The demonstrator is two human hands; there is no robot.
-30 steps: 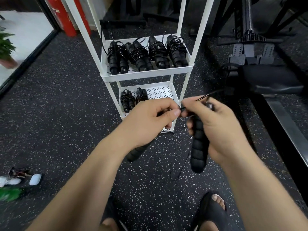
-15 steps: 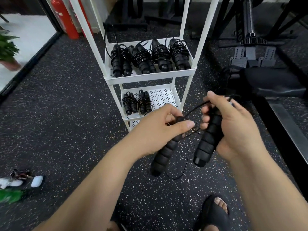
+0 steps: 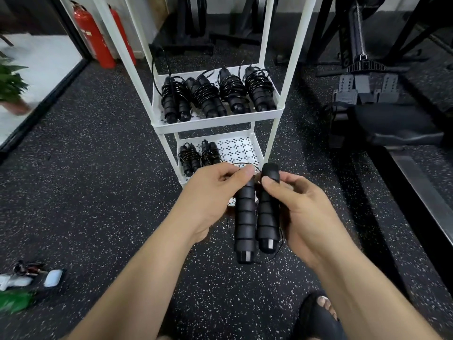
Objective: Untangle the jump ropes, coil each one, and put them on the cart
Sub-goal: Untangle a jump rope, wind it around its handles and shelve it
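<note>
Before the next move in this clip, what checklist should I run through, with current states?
1. Two black ribbed foam handles side by side: ok.
2. Left hand grips one handle: ok.
3. Right hand grips the other: ok.
4. Thin black cord wound round handles: not ok, it hangs loose.
5. Cord free of knots: cannot tell.
6. Room on white cart's lower perforated shelf beside two coiled ropes: ok.

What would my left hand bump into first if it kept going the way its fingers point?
Probably the handle in the right hand. The left hand points sideways at that handle's top, which is close beside it, though depth is hard to judge.
</note>
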